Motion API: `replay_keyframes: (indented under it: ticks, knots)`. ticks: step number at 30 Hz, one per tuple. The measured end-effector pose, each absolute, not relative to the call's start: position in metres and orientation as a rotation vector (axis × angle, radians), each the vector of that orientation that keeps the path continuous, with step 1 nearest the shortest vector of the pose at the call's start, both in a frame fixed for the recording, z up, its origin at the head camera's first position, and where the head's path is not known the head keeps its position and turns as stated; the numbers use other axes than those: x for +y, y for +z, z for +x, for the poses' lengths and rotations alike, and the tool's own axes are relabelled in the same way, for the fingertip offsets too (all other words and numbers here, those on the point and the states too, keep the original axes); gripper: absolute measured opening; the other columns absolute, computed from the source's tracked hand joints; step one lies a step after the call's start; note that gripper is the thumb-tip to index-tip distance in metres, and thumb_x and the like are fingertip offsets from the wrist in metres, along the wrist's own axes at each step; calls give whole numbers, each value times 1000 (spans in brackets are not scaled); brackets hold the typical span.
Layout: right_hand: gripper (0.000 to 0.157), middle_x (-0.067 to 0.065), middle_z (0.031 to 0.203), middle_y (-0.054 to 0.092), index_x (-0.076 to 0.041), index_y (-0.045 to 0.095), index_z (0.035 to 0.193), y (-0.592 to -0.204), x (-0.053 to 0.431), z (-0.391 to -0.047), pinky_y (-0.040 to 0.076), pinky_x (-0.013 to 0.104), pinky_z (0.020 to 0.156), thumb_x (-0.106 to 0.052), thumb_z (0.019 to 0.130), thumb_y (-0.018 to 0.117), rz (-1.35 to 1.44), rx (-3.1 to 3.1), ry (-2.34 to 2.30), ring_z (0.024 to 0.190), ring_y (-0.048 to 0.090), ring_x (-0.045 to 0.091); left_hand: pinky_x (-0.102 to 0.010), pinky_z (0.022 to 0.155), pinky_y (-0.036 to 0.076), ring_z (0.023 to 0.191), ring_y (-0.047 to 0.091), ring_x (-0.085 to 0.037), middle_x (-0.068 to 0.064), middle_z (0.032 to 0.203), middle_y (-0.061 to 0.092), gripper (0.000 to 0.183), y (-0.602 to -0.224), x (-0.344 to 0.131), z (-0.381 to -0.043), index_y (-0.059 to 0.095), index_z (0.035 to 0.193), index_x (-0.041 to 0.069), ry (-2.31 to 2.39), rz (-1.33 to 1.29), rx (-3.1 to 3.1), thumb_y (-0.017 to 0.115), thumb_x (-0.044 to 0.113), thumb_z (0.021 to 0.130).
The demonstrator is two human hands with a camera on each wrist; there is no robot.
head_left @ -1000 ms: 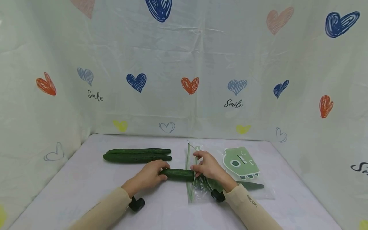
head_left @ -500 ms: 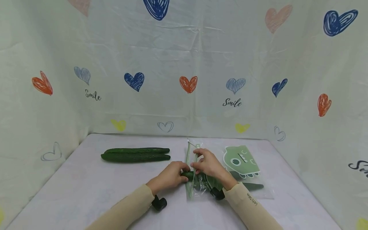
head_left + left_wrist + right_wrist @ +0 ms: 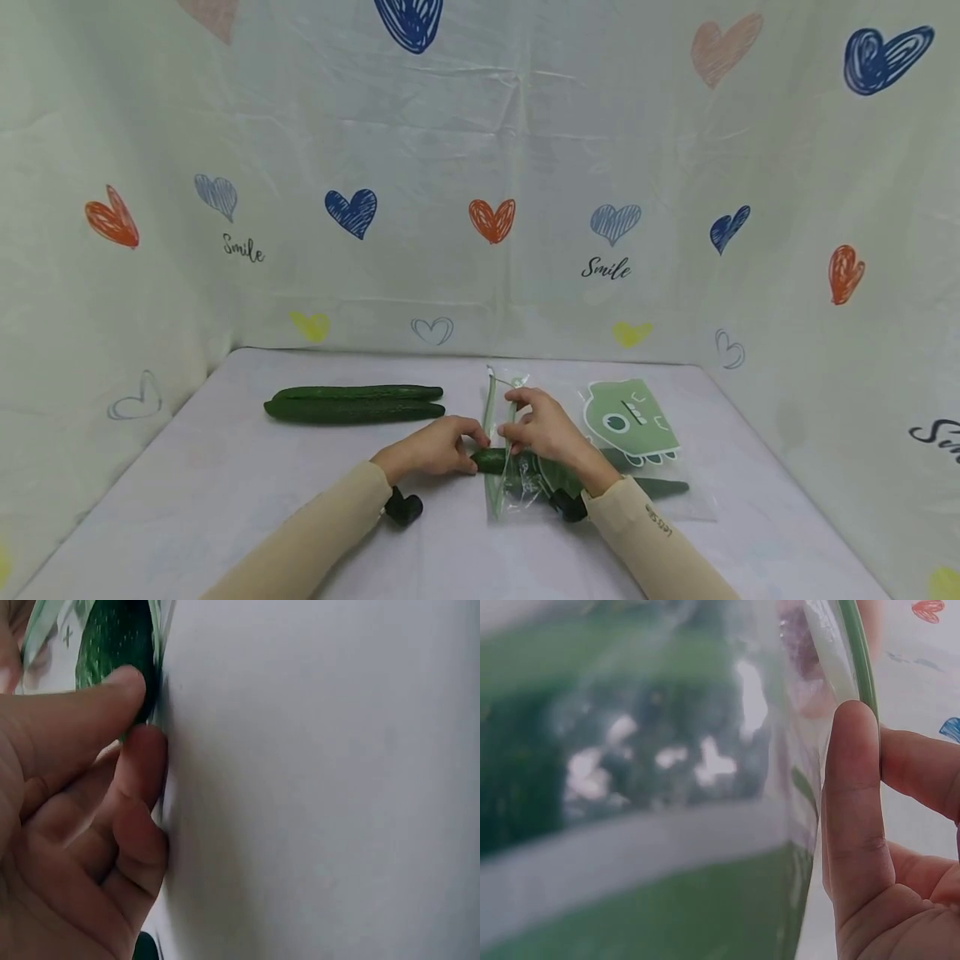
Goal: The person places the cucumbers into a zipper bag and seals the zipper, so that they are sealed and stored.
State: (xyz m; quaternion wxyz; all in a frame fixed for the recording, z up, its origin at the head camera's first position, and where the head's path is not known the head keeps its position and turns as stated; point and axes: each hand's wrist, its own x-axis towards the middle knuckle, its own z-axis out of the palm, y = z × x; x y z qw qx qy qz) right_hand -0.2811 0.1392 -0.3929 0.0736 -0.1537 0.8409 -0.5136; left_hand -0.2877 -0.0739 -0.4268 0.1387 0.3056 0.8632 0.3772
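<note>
A dark green cucumber (image 3: pixel 491 460) lies mostly inside a clear zip bag (image 3: pixel 498 498), its near end sticking out of the mouth. My left hand (image 3: pixel 431 447) holds that end between thumb and fingertips; in the left wrist view the thumb (image 3: pixel 124 686) lies over the cucumber's tip. My right hand (image 3: pixel 547 433) pinches the bag's upper edge, keeping the mouth raised. Close up in the right wrist view, the thumb and a finger grip the green zip strip (image 3: pixel 861 660). Another cucumber (image 3: pixel 663 487) shows through the plastic, toward the bag's closed end.
Two cucumbers (image 3: pixel 352 405) lie side by side at the back left of the white table (image 3: pixel 225 492). A green cartoon print (image 3: pixel 630 421) covers part of the bag. Behind the table hangs a white curtain (image 3: pixel 420 275) with hearts.
My left hand has moved right, sliding the cucumber into the bag, then drawn back slightly at its end. The right hand has kept its pinch on the bag's edge.
</note>
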Motion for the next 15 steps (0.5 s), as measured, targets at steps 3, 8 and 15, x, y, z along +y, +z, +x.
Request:
replay_keyframes:
  ticks: [3,8,15]
  knots:
    - [56,29,120,45,8,47,131,-392,138,-281,53,35,52,-1,82,72,-466,2528,-1542,54,63,19,-27,63,49,69,59,-10,3,100,65,28,-426,-75,-291,65,102,13,1075,911,2501,77,3,78]
    - [56,29,120,45,9,46,131,-390,138,-280,54,36,54,-1,82,71,-478,2534,-1527,54,63,19,-35,89,46,103,59,-11,6,108,67,24,-425,-72,-291,64,101,22,921,1037,2621,76,14,82]
    - [55,30,120,45,9,46,131,-392,137,-280,54,37,55,-2,83,70,-479,2537,-1517,54,63,19,-29,73,44,78,54,-10,12,93,65,19,-424,-61,-287,61,87,26,713,1082,2808,77,30,80]
